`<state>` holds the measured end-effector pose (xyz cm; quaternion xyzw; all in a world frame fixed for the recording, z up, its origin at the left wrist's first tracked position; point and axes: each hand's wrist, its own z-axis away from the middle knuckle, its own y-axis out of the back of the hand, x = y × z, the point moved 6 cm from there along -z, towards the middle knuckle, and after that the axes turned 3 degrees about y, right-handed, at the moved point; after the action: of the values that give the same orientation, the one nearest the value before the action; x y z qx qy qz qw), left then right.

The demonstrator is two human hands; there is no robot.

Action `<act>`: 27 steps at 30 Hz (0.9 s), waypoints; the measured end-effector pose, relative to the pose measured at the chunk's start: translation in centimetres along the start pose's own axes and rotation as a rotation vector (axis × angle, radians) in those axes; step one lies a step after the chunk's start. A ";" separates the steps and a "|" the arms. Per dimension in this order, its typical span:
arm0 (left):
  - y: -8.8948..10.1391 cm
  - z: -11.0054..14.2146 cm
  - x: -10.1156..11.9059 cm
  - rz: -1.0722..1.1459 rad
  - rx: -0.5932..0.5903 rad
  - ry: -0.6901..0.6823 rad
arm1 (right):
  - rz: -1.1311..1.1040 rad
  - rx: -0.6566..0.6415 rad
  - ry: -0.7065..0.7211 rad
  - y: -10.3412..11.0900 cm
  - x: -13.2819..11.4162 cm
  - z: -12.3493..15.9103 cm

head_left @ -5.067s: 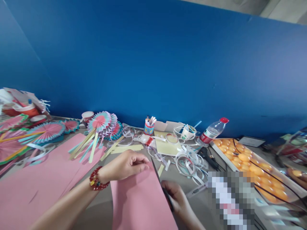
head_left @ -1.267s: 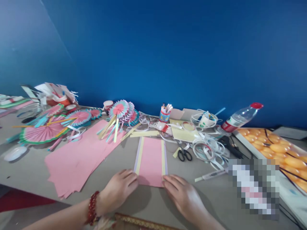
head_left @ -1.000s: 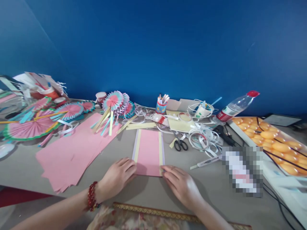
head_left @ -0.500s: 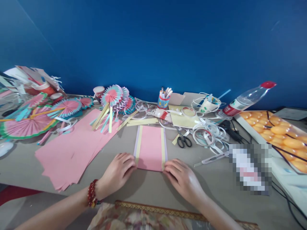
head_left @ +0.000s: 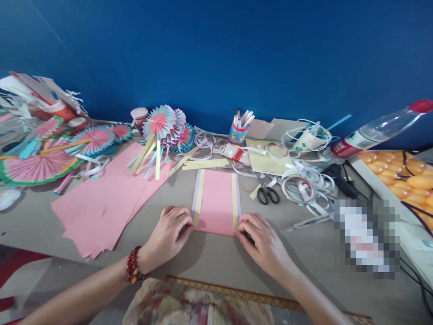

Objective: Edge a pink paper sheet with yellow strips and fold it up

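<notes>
One pink sheet (head_left: 217, 201) points away lengthwise, hands at its near corners.

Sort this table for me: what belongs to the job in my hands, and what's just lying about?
Likely the job's:
bordered pink sheet
loose pink sheets
yellow strips
scissors

Seemingly just lying about:
bottle
pen cup
pleated fans

Plain blue wall (head_left: 216, 58) on far side, w/ grey table (head_left: 209, 262) below; bit of red (head_left: 20, 266) near left, under edge.
</notes>
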<state>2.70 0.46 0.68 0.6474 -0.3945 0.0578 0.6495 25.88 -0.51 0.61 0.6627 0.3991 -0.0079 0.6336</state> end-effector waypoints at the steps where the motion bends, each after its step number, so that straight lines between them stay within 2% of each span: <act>1: 0.0 0.0 0.0 -0.006 0.002 0.002 | -0.002 -0.002 -0.004 0.0 0.1 0.0; 27: 0.1 0.4 -0.5 -0.046 0.047 0.085 | -0.028 0.050 -0.013 -0.1 0.7 -0.1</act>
<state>2.10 0.36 0.39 0.6682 -0.3502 0.0796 0.6515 26.21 -0.06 0.22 0.6725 0.4041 -0.0309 0.6193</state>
